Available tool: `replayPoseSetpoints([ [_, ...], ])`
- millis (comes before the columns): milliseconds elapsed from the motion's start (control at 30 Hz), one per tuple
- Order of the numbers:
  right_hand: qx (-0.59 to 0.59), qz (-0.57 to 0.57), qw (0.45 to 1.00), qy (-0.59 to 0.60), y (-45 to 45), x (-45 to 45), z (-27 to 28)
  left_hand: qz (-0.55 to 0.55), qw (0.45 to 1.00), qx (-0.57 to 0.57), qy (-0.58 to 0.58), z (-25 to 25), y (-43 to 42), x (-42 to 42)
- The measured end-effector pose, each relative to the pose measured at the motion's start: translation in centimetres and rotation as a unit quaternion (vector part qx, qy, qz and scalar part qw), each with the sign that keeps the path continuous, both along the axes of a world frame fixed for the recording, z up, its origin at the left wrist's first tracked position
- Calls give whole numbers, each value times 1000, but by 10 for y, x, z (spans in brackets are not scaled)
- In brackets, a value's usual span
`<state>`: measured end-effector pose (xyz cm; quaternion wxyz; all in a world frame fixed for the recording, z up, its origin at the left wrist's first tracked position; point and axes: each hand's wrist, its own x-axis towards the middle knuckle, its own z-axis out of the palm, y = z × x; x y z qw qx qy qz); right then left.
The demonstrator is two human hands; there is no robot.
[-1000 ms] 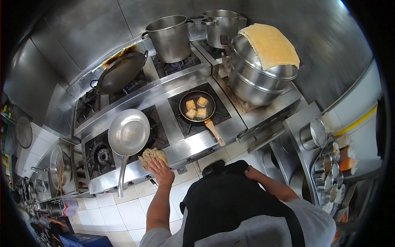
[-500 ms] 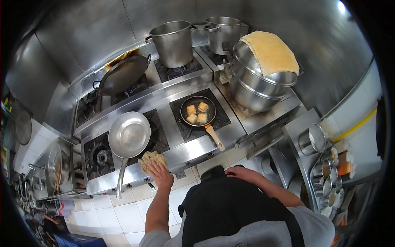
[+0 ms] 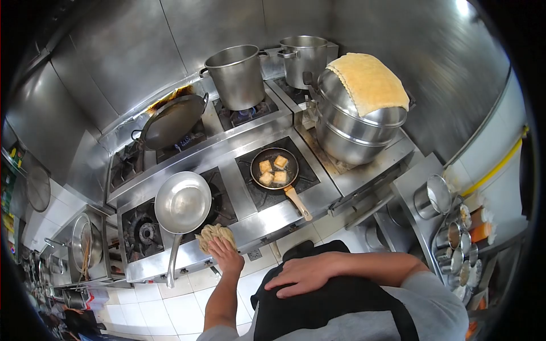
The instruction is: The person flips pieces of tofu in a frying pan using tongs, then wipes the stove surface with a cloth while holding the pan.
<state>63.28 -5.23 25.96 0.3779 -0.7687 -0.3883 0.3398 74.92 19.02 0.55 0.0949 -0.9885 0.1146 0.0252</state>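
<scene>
My left hand rests on a bunched beige cloth at the front edge of the stove, its fingers pressed over it. Just left of the cloth, a steel frying pan sits on a burner, its long handle sticking out past the edge. Against the black apron lies my right hand, holding nothing, fingers stretched and slightly apart. On the middle burner, a dark frying pan with a wooden handle contains several golden fried blocks.
Behind stand a wok, a tall pot over a blue flame and another pot. At right is a large lidded steamer draped with a yellow cloth. Metal containers line the right side; a steel basin is left.
My right hand has moved left across the front of the apron. My left hand stays on the cloth. The whole view has shifted slightly, with the stove lower in it.
</scene>
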Motion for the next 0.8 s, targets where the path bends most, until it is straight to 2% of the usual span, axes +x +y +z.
replayPoseSetpoints([
  [100,-12,-24,997,72,3,12,-28,0,1000,4,-16,3,-1,-1],
  [233,-45,-50,988,136,-1,21,-26,2,1000,9,-14,2,-1,0],
  [400,-39,-111,970,213,-22,32,-83,-3,1000,-13,-4,5,-1,0],
  [467,-22,-137,967,214,-35,28,-113,-5,1000,-6,-8,4,0,-1],
  [533,-66,-181,956,222,-53,27,-148,-4,1000,-3,-20,6,-1,2],
  [600,-93,-148,976,132,-80,15,-229,-1,1000,-14,-10,8,-1,1],
  [667,-231,-253,925,165,-95,-23,-237,3,1000,-12,-15,7,0,2],
  [800,-204,-249,939,124,-119,-89,-286,-2,1000,1,-6,11,1,3],
])
